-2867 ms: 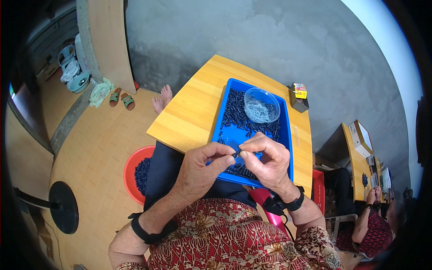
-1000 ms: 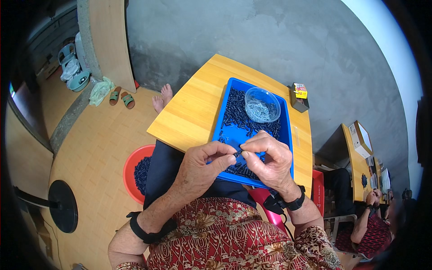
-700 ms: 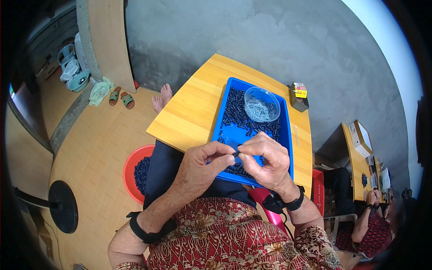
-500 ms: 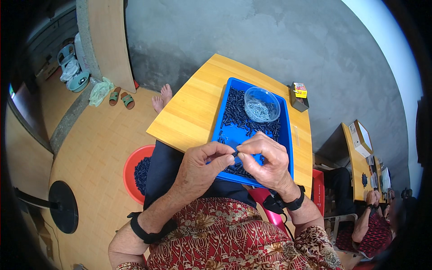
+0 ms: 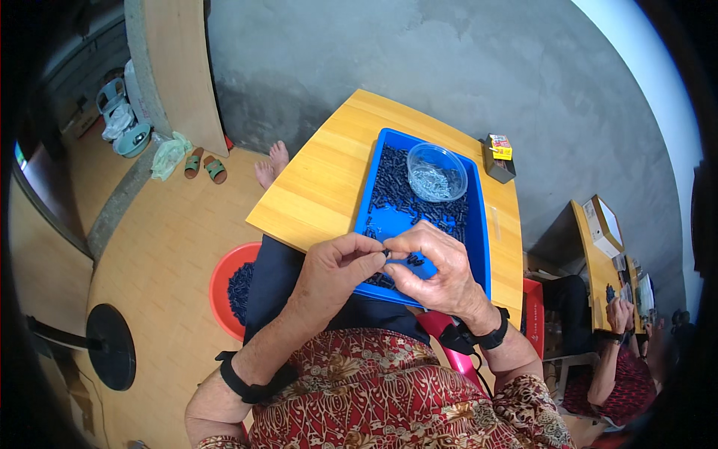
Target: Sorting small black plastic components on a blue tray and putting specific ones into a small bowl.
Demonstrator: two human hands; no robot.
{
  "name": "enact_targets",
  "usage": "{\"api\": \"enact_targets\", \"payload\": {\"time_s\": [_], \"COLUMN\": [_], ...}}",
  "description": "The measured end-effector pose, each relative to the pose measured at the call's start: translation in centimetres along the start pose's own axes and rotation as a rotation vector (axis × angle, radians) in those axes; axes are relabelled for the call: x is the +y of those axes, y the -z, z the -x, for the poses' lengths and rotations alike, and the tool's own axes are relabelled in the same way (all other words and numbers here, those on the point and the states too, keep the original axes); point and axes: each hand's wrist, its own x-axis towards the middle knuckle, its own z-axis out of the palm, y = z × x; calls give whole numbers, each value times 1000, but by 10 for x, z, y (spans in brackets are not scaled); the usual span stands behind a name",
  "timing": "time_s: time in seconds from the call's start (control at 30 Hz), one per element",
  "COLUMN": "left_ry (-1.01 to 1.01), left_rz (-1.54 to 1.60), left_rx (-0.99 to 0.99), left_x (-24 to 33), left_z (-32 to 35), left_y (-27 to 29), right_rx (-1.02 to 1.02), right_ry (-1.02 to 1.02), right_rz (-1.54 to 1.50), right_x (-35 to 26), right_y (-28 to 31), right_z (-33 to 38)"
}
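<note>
- L hand [image 5: 340, 269] pinches a small dark pc [image 5: 387, 254] b/w thumb & index, centre of frame; fingers are together on it, tho the pc is mostly hidden.
- R hand [image 5: 441, 273] has thumb & index tips at the same pc, right up against the L tips; can't tell if they're clamped on it or just touching. Pc's own state (finished or not) too small to read.
- More dark bits [image 5: 414, 260] show just under R index, approx mid-frame; can't tell if held or lying below.
- Both hands are over the lower part of the blue tray [image 5: 393, 219], which sits on the yellow table [image 5: 321, 187].
- Left to do, my guess: plenty. Loose dark pcs [image 5: 393, 179] cover much of the tray's upper part, w/ more near its lower edge; bare blue shows b/w.
- Clear tub [image 5: 443, 154] stands in the tray's upper right, w/ a fair qty of small silver bits [image 5: 429, 182] in it, so supply isn't used up.
- Poss. done: red basin [image 5: 218, 292], lower left of centre, holds a big heap of dark pcs [image 5: 240, 292]; can't confirm whether these are finished or raw.
- Overall, prob. mid-batch, w/ one pc in hand.
</note>
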Motion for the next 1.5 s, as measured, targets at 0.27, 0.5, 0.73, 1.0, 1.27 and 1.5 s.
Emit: {"api": "enact_targets", "payload": {"time_s": [0.27,0.5,0.73,1.0,1.27,1.5], "left_ry": [63,101,134,75,102,83], "left_rz": [149,156,107,124,135,86], "left_rx": [37,53,0,-23,1,-34], "left_x": [5,11,16,11,16,14], "left_z": [1,2,3,4,4,4], "left_y": [0,0,1,0,0,1], "right_rx": [114,105,115,101,109,84], "right_ry": [19,11,15,100,77,101], "right_rz": [119,85,72,145,118,187], "right_x": [-5,-4,-1,-1,0,-3], "right_y": [-7,-4,-3,-4,-1,1], "right_z": [-3,-4,-3,-5,-4,-4]}}
